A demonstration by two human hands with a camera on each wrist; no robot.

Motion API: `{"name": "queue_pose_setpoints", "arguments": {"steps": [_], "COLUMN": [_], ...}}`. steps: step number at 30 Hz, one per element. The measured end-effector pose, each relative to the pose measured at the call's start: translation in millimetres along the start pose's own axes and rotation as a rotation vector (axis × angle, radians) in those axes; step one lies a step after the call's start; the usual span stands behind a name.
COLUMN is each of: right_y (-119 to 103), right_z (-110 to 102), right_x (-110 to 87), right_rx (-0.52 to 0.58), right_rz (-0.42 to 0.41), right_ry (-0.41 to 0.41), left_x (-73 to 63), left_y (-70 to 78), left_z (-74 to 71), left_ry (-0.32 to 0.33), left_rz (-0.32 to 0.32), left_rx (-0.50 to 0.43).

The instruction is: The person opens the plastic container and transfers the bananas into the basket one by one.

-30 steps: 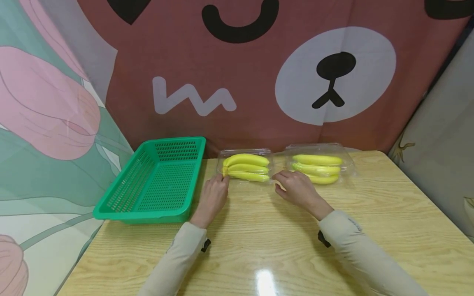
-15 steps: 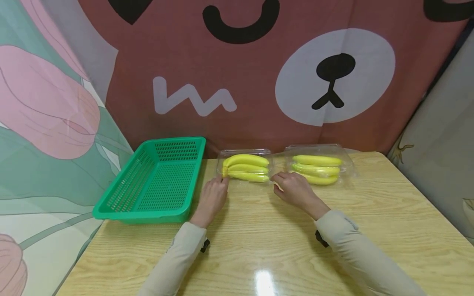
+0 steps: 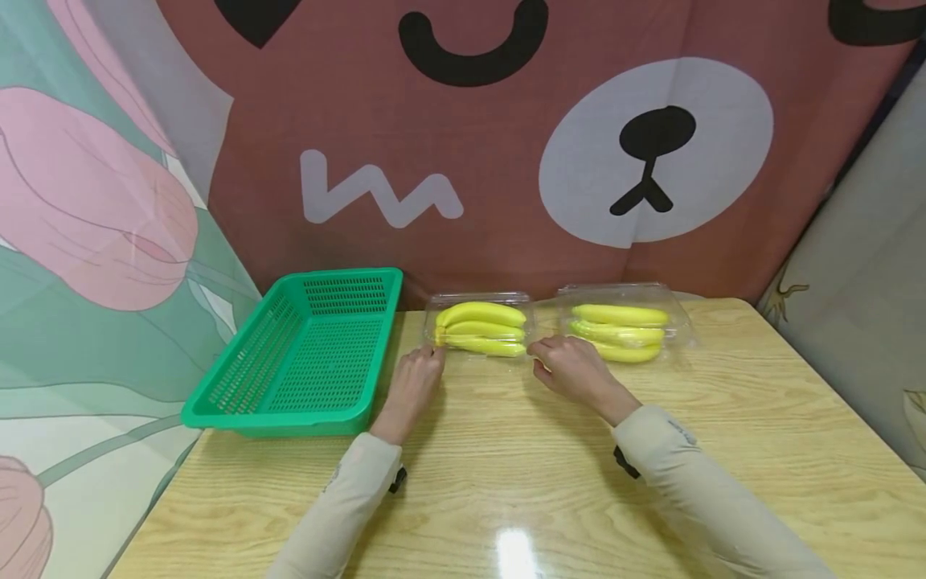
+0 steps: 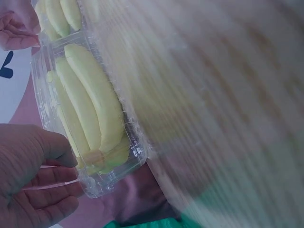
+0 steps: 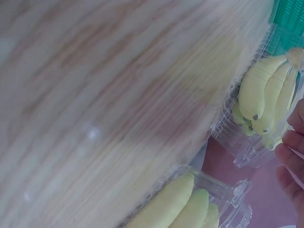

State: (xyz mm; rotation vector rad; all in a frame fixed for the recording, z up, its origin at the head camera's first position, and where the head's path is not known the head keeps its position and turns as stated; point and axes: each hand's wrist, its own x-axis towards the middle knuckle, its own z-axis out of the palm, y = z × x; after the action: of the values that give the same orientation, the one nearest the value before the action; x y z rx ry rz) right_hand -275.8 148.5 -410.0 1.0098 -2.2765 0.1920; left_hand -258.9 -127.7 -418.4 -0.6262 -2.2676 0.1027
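A clear plastic clamshell box (image 3: 477, 301) holds a bunch of yellow bananas (image 3: 483, 330), stem end to the left. My left hand (image 3: 414, 386) is at the box's front left corner; in the left wrist view its thumb and loosely bent fingers lie against the box end. At the front right corner is my right hand (image 3: 575, 370), with fingers relaxed; whether they touch the plastic or stop just short, I cannot tell. Neither hand is wrapped round the box. Behind the right hand is a second clear box (image 3: 680, 318) with more bananas (image 3: 622, 314), partly hidden by that hand.
A green perforated basket (image 3: 318, 354) stands on the wooden table (image 3: 463, 498), left of the boxes. Behind the table's back edge hangs a printed cloth (image 3: 492, 241) with a bear face. A flowered cloth (image 3: 94, 209) hangs at the left.
My right hand has shifted slightly left, towards the box corner. My left hand stays at its corner, drawn back very slightly. The boxes and basket have not visibly moved.
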Motion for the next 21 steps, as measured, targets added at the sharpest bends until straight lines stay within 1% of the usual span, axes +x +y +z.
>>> {"name": "queue_pose_setpoints", "arguments": {"steps": [6,12,21], "right_y": [3.1,6.0,6.0], "right_z": [2.8,3.7,3.2], "right_x": [-0.6,-1.0,1.8], "right_rx": [-0.025,-0.041,-0.030], "right_rz": [-0.048,-0.075,-0.080], "right_ry": [-0.005,0.005,-0.023], "left_x": [-0.2,0.3,0.4], "left_y": [0.1,-0.4,-4.3], "left_z": [-0.5,-0.3,0.7], "left_ry": [-0.033,-0.056,-0.042], "left_rz": [-0.005,-0.004,0.035], "left_rx": [0.021,0.032,0.047]}}
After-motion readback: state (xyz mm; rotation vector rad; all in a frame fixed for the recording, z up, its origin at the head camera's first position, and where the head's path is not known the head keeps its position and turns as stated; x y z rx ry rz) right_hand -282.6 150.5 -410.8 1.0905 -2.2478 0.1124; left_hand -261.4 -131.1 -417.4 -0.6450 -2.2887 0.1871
